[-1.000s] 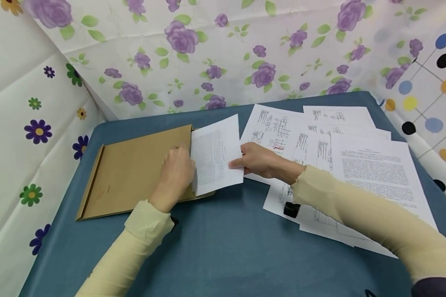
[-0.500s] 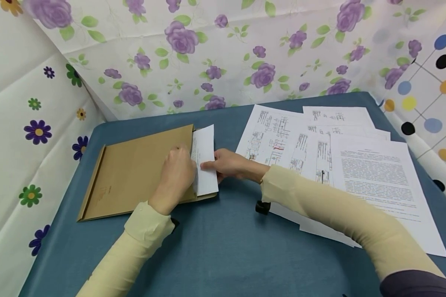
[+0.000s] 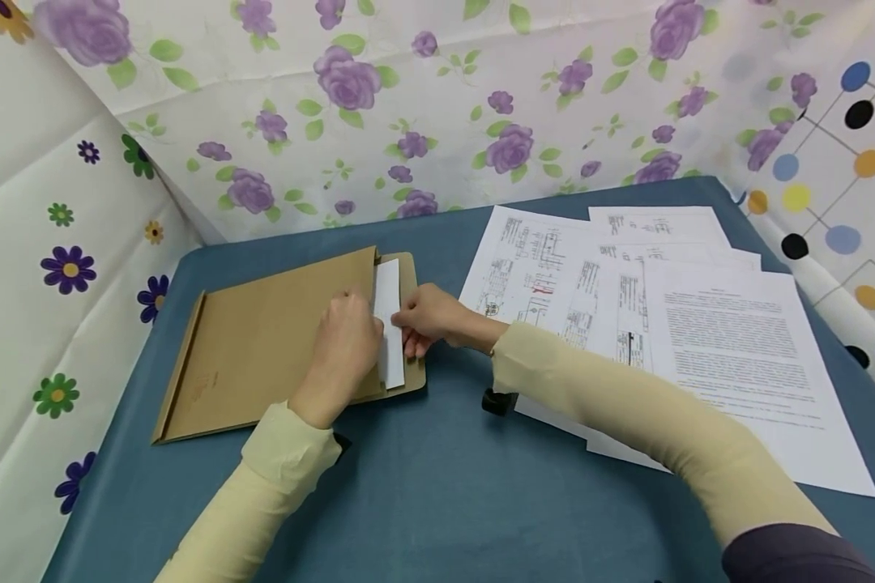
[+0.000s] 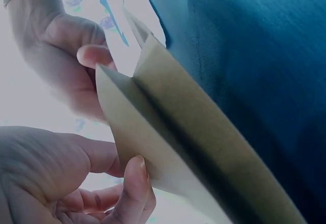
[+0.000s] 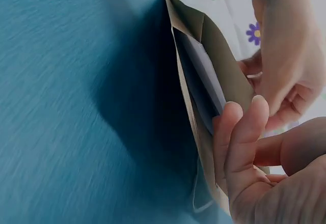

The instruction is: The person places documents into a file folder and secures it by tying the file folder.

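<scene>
A brown cardboard envelope (image 3: 277, 332) lies on the blue table at the left, its open side facing right. The left hand (image 3: 346, 344) pinches the upper edge of the envelope's mouth; in the left wrist view its thumb and finger (image 4: 135, 175) hold that raised panel. White paper (image 3: 390, 324) sits mostly inside, with a narrow strip showing over the rounded flap (image 3: 411, 283). At that strip's right edge is the right hand (image 3: 433, 320), thumb on the paper and other fingers bent over the flap. The right wrist view shows the paper (image 5: 206, 71) between the envelope's layers.
Several overlapping printed sheets (image 3: 736, 348) cover the right side of the blue table (image 3: 437, 486), some with drawings. The right forearm passes over their lower left part. Flowered cloth (image 3: 437, 105) hangs behind, and dotted cloth (image 3: 846, 202) at the right.
The right hand has moved left, and the white paper has slid deeper into the envelope, uncovering the flap. The left hand has kept its hold at the mouth. The head view has shifted slightly.
</scene>
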